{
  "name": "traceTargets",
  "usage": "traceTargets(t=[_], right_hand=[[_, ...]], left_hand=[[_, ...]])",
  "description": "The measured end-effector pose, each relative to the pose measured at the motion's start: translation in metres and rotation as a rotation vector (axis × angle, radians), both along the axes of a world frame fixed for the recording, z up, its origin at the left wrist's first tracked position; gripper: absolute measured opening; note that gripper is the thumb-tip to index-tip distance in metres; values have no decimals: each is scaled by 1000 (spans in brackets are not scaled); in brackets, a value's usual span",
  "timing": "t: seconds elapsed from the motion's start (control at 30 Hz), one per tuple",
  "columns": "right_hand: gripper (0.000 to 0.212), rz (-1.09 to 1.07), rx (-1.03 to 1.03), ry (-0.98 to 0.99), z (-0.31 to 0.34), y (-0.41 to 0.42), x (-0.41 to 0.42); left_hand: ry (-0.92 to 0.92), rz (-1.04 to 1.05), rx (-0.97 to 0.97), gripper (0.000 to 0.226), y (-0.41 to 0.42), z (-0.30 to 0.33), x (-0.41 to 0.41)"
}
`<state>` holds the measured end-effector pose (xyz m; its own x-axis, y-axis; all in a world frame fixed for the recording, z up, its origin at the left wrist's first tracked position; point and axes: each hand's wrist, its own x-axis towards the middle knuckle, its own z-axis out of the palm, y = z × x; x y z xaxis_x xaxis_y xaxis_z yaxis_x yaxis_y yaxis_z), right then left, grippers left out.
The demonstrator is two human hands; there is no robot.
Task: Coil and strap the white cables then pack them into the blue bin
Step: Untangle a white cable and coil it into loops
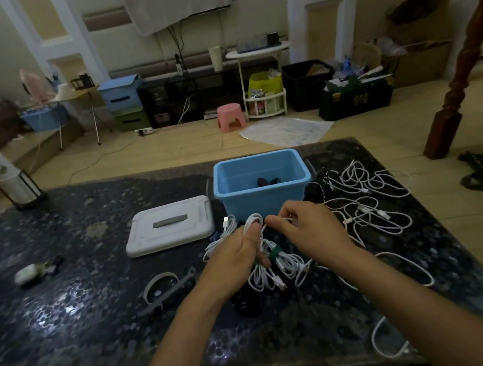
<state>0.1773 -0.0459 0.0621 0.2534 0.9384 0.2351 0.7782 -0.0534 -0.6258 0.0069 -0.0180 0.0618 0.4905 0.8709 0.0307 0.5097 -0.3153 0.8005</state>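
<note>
Both forearms reach in from the near edge of the dark speckled desk (68,334). At far left a small white object (26,274) is too blurred to identify. Bare desk surrounds a grey strap (168,287) and the white lid (169,225). Left hand (239,258) grips a coil of white cable (252,223); right hand (310,232) pinches its strand between thumb and fingers (274,220). Behind stands the blue bin (262,186), something dark inside. Loose white cables (369,204) sprawl right, near the desk's edge. No writing is legible.
</note>
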Motion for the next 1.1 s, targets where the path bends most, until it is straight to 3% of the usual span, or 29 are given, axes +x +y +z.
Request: traceTargets(t=[0.17, 0.37, 0.67, 0.8, 0.9, 1.1], right_hand=[[34, 45, -14, 64, 4, 0, 1], [25, 126, -34, 8, 18, 2, 21], [19, 234, 16, 254, 2, -5, -25], [12, 288, 52, 234, -2, -7, -36], [7, 325, 42, 227, -4, -8, -42], [18, 309, -28, 216, 6, -13, -42]], left_hand=[[-169, -2, -136, 51, 1, 5, -3], [-170, 169, -33, 53, 16, 5, -19], [-183, 226, -237, 65, 10, -4, -3], [-274, 196, -283, 41, 8, 0, 1], [-309, 193, -370, 39, 5, -3, 6], [-336, 333, -261, 61, 11, -3, -1]])
